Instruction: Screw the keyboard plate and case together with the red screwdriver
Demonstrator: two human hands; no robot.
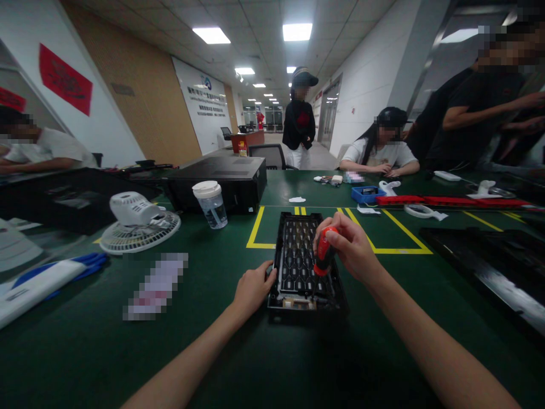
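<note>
A black rectangular plastic panel with a honeycomb-like grid lies lengthwise before me on the green table. At its near end sits a small light-coloured strip, perhaps a circuit board. My left hand grips the panel's left edge, thumb on the rim. In my right hand is a red-and-black screwdriver, held over the panel's right half. Its shaft points down to the near right corner, where the tip is hard to make out against the dark plastic.
Left of the panel stand a lidded cup, a white fan and a large black case. Beyond it are a blue tray and a tape roll. A dark panel lies right. Other people sit and stand around the table.
</note>
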